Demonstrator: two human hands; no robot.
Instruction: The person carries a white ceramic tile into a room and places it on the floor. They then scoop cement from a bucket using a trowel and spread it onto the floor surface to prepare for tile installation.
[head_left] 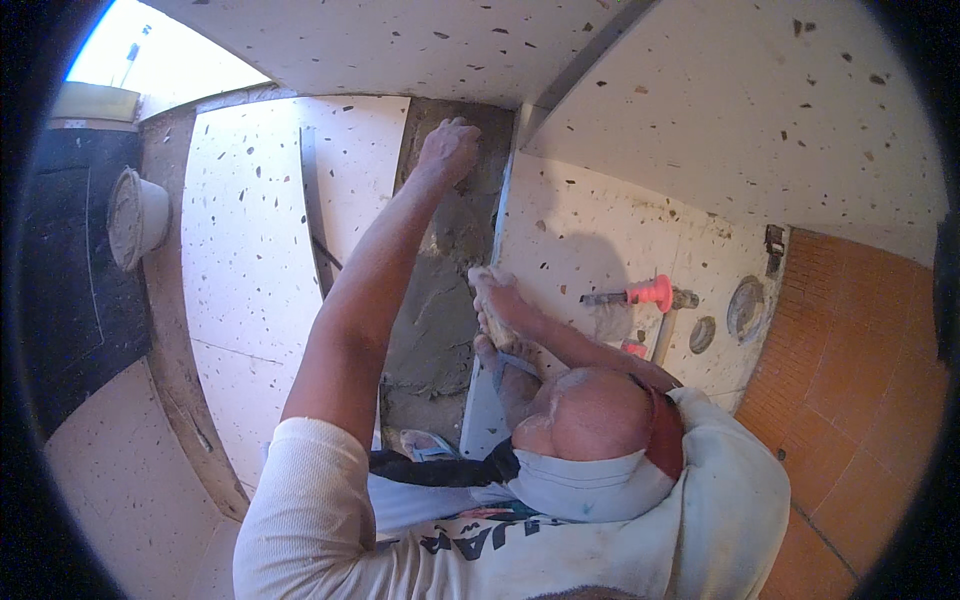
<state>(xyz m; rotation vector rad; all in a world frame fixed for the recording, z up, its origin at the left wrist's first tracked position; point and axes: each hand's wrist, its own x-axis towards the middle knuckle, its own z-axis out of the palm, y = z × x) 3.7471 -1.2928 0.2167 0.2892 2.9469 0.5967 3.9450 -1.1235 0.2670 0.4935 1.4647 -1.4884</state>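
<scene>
A strip of grey wet mortar (425,310) runs between speckled white tiles. My left hand (452,150) reaches over its far end, fingers curled closed; whatever lies in them is hidden. Nearer to me, at the strip's right edge, my right hand (500,303) is closed, with mortar smeared on its fingers. A tan lump (499,334) shows under that hand, too unclear to name. My bent knee (598,412) and sandalled foot (428,444) are close by.
Right of the strip, a chisel with a pink-red guard (655,293) lies beside a hammer (661,338) on the white tile. Two round holes, including one larger hole (745,308), sit further right, before orange tiles (850,350). A white bucket (150,220) and dark straight bar (311,210) are left.
</scene>
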